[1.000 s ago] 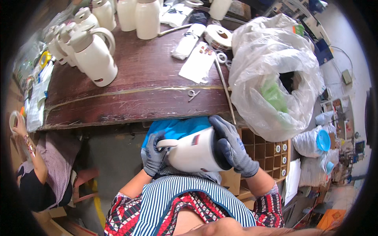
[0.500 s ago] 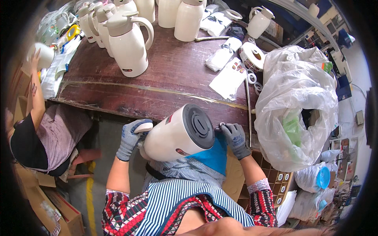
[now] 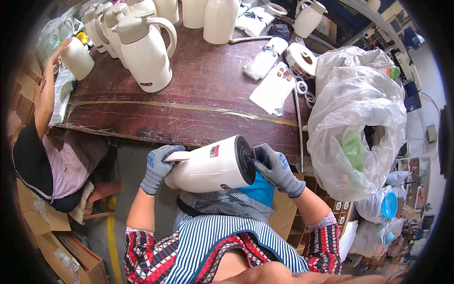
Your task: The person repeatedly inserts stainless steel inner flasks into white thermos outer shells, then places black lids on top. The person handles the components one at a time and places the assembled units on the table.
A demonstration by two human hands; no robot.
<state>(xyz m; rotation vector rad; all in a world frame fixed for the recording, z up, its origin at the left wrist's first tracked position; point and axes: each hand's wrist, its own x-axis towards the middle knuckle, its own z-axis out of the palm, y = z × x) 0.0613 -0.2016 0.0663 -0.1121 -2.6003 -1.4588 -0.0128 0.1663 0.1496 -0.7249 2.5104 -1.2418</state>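
Observation:
A white vacuum jug lies tilted on its side above my lap, its dark grey round base turned toward the right. My left hand, in a grey-blue glove, is closed around the jug's handle. At the base, my gloved right hand has its thumb and fingers drawn together against the dark disc. Whatever may be between those fingertips is too small and too covered to make out. Small stickers show on the jug's side.
Ahead, a dark red wooden table carries several white jugs, a sticker sheet and a tape roll. A clear plastic bag bulges at the right. Another person's hand touches a white jug body at the left.
The jug has swung so its base faces more to the right. My right hand has come in from beside it onto the base. At left, the other person's jug body moved onto the table.

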